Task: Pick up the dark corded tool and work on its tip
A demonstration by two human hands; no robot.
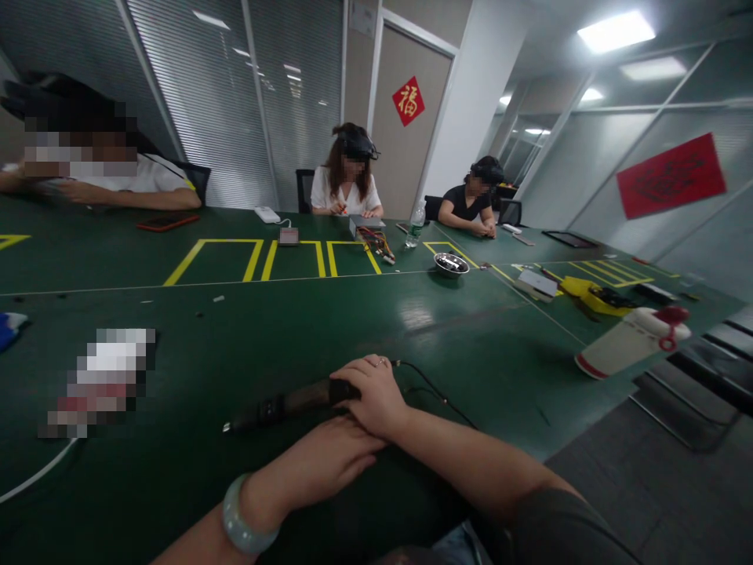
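Observation:
A dark electric screwdriver (294, 402) lies on the green table, its metal tip pointing left and its cord running off from the back end. My right hand (375, 392), with a ring on one finger, is closed around the screwdriver's rear end. Just below, my left hand (335, 457) lies with its fingers stretched out to the right, against the underside of my right wrist. It holds nothing, and part of its fingers is hidden. A pale bracelet (238, 518) circles the left wrist.
Far left, a blurred-out phone-like thing (109, 377) has a white cable. Across the green table (264, 322) sit three people. Beyond my hands are a metal bowl (452, 265), a water bottle (415, 226), a box with coloured wires (368, 227) and a tumbler (623, 345) lying on its side.

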